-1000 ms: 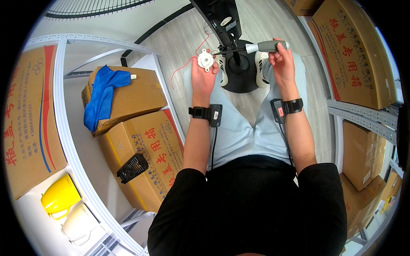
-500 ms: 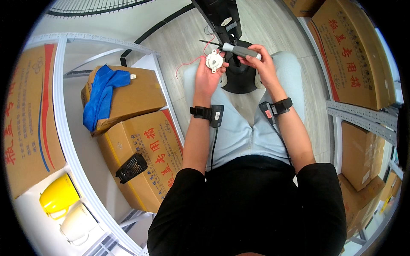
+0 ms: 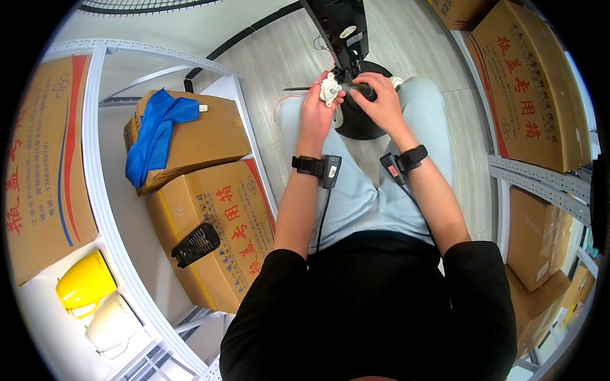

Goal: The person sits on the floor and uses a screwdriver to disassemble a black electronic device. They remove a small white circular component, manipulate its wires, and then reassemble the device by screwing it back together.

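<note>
My left hand is closed on a small white round motor-like part with side lugs; thin red wires trail around it. My right hand is beside it, fingers curled round a screwdriver's handle, which they largely hide. The dark shaft sticks out to the left behind my left hand. Just past both hands stands a black column with a small label and a thin wire, on a round black base between my legs.
Left: metal shelving with cardboard boxes, a blue cloth, a black plastic piece, yellow mug and white mug. Right: more boxes on shelves. A wire grille is at top left, above the grey floor.
My right hand has come left and inward to beside my left hand, bringing the screwdriver lower. My left hand has shifted slightly right, and the white part is now more tilted.
</note>
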Demonstrator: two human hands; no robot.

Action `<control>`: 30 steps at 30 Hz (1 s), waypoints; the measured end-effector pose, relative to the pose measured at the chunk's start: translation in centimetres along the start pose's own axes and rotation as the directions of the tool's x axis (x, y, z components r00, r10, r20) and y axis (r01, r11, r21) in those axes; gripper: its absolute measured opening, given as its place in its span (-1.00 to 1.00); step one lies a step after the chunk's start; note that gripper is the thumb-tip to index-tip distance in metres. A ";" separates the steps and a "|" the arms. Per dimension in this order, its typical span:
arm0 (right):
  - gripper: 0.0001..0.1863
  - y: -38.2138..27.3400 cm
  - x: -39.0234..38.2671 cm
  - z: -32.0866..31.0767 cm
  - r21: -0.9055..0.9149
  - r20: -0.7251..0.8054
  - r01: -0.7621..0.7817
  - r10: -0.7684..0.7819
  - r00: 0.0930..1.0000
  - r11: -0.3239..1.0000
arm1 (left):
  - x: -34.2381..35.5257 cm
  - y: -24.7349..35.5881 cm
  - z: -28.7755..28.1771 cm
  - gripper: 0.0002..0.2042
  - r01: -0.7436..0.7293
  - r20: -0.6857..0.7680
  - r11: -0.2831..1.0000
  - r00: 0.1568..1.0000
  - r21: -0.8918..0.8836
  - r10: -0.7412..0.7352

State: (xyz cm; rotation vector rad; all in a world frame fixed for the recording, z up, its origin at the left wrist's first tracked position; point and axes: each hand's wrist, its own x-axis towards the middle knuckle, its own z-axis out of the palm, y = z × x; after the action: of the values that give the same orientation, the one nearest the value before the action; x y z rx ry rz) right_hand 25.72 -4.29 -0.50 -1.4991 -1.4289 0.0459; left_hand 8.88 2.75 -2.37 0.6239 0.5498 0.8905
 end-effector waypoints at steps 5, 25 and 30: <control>-0.76 -1.6 -0.3 -0.1 0.229 0.340 -0.407 0.319 0.885 0.884 | -0.5 -0.5 1.5 -0.44 -0.071 -0.010 0.992 0.997 0.107 0.072; -0.80 1.2 -1.5 1.7 0.482 0.717 -0.811 0.382 0.583 0.332 | -1.8 0.2 3.6 0.03 -0.258 0.125 0.869 0.966 0.422 0.226; -0.77 1.4 -1.5 2.0 0.495 0.765 -0.840 0.347 0.543 0.221 | -1.8 0.4 3.9 0.05 -0.231 0.145 0.883 0.972 0.408 0.187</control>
State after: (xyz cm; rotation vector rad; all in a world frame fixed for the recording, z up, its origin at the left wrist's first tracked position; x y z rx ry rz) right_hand 25.07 -3.87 -3.21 -1.0819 -0.7456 1.5955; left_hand 10.30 0.41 0.95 1.1374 0.5962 0.9428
